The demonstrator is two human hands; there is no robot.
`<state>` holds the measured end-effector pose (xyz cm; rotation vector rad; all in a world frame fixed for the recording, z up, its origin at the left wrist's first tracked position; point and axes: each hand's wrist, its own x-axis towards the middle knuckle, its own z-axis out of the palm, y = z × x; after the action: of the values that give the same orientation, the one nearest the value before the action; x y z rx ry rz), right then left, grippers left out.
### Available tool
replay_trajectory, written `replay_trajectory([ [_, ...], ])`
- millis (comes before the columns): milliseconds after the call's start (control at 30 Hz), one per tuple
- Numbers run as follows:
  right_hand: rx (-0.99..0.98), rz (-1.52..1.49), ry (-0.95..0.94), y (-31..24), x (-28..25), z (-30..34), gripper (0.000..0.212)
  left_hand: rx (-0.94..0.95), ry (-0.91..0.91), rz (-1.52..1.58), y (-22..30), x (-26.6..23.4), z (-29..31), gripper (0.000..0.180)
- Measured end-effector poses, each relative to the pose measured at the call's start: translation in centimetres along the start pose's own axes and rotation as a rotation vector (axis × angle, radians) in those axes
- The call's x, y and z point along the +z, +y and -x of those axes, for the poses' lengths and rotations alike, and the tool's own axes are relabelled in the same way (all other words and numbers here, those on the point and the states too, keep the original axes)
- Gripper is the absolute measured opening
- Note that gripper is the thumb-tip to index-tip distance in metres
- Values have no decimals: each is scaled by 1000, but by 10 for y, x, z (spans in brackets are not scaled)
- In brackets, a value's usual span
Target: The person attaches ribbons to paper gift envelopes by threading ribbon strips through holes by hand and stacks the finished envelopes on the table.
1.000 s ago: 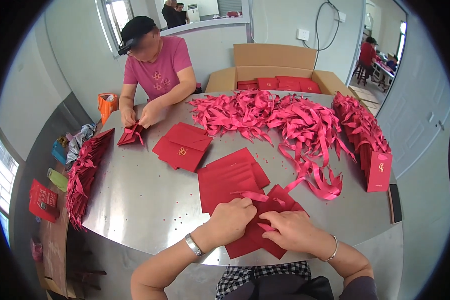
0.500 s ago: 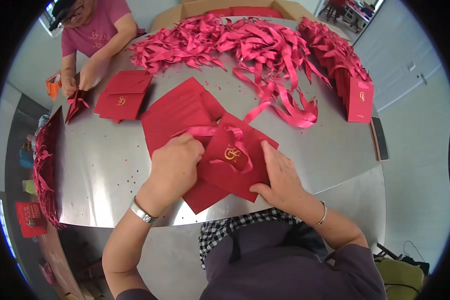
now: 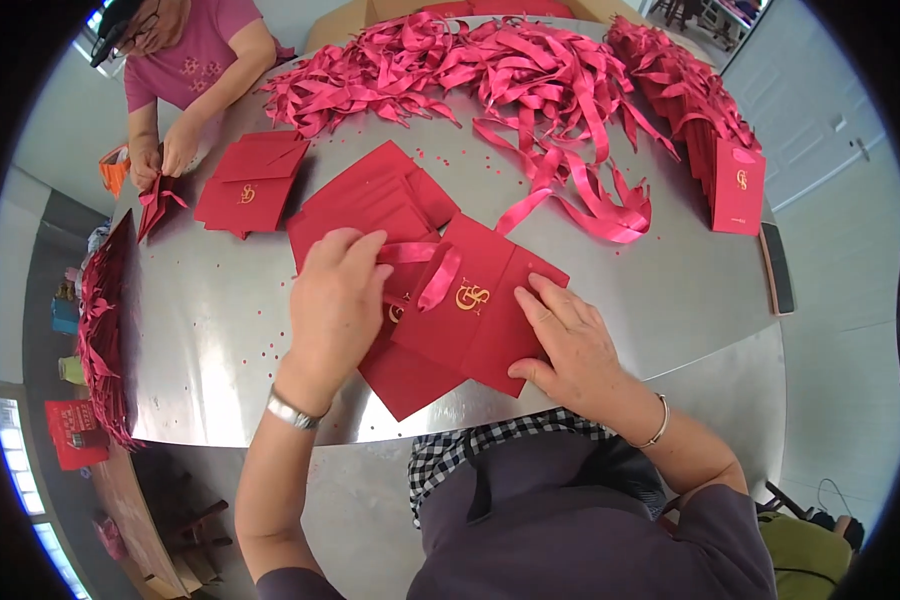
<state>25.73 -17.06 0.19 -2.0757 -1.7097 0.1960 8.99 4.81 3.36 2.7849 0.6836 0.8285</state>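
"Ribbon (image 3: 410,252) first: where does it lie?"

"Inward from the middle of the near edge of the table (image 3: 200,345), at the left side of a red folder (image 3: 515,325) with a gold emblem. One stretch runs sideways, roughly in line with that near edge; a tail slants down over the folder's front."

"Which hand is nearer to it?"

"The left hand (image 3: 338,290), clearly. The sideways stretch meets its fingers from the right, so the long axis points straight at them. That line, from fingers to folder, is the relation I'd judge any move with the ribbon turns on."

"Does that hand have hold of it?"

"I can't tell. The fingers are bent and loosely parted, back of the hand up, and they hide where the ribbon's end goes."

"And the other?"

"The right hand (image 3: 575,338) is spread, with nothing clasped in it that I can see. It lies on the folder's right-hand panel, thumb held out from the fingers."

"How is the folder turned?"

"Skewed to the table's near edge: its crease slants from the far side down and leftward. It overlaps other red folders (image 3: 355,203), and a heap of ribbons (image 3: 530,90) lies toward the table's far edge."
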Motion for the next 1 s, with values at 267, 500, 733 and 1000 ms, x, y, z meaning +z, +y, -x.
replay_trajectory([
  [267,-13,-29,0,1,-2,-3,78,-64,-15,-52,-6,17,-7,11],
  [500,-26,-11,-9,3,-1,-3,77,-29,3,-94,-28,29,-17,9],
  [733,-57,-3,-37,0,-4,-7,76,-30,50,-126,-45,30,-27,11],
  [1000,-16,-15,-48,5,-6,-5,75,-382,-87,287,18,-26,29,18],
])
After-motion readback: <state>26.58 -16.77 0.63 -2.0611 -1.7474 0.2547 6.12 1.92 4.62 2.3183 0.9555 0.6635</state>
